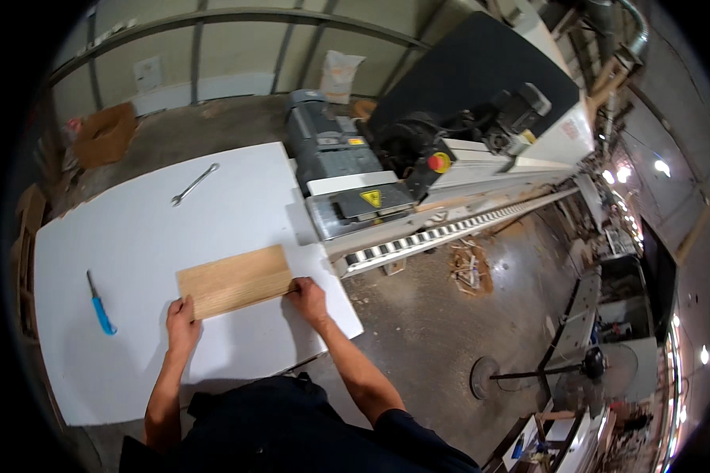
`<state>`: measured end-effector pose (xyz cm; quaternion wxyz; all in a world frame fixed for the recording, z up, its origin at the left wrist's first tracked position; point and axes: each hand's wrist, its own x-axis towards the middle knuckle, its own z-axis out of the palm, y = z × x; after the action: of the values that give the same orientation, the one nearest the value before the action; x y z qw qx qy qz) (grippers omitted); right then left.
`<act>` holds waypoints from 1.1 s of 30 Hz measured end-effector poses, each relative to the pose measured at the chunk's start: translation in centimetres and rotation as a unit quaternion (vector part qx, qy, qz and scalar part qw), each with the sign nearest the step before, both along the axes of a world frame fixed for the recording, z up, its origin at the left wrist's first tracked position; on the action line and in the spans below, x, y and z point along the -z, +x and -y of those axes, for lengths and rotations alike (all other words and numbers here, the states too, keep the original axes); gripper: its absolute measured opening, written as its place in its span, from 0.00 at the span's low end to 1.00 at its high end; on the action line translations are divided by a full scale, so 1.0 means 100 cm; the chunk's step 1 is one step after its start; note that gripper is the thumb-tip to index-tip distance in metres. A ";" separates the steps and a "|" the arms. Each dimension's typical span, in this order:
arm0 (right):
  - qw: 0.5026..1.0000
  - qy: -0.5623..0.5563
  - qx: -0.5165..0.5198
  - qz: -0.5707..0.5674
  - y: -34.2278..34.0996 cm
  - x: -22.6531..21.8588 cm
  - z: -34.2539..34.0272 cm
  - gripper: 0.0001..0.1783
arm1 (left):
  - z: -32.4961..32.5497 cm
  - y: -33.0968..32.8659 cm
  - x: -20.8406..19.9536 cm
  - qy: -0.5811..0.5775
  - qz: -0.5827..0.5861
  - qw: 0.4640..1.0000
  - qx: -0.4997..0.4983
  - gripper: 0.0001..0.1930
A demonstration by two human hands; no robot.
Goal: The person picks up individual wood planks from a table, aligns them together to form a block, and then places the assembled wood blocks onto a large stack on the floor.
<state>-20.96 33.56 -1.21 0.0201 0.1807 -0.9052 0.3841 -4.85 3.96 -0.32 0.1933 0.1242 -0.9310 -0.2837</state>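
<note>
two hands (pixel 181 323) (pixel 311 301) holding wooden board (pixel 235 280) by edges; white tabletop (pixel 126 236) around

A yellow triangular warning sign (pixel 371 198) stands on a flat dark cover plate (pixel 351 208).

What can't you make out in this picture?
Head view: underside of the wooden board, hidden by its top face.
Head view: near edge of the white table, partly behind the wearer's torso.
Head view: blue item on the lower-right bench, too small; bench cut off by lower edge.
</note>
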 end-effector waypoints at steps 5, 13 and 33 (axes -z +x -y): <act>0.999 -0.012 0.012 -0.039 0.001 0.006 0.004 0.11 | 0.007 0.001 0.009 -0.012 0.013 1.000 0.005 0.25; 0.999 -0.019 -0.009 -0.045 0.007 0.013 0.005 0.12 | 0.017 0.004 0.016 -0.021 0.044 0.999 -0.004 0.28; 0.991 -0.074 -0.015 0.107 0.002 0.000 -0.012 0.19 | 0.009 0.022 -0.018 0.087 0.072 0.993 0.034 0.35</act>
<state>-20.78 34.76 -1.17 -0.0694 0.1499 -0.8687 0.4670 -2.68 3.09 1.46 0.1041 0.1291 -0.9179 -0.3606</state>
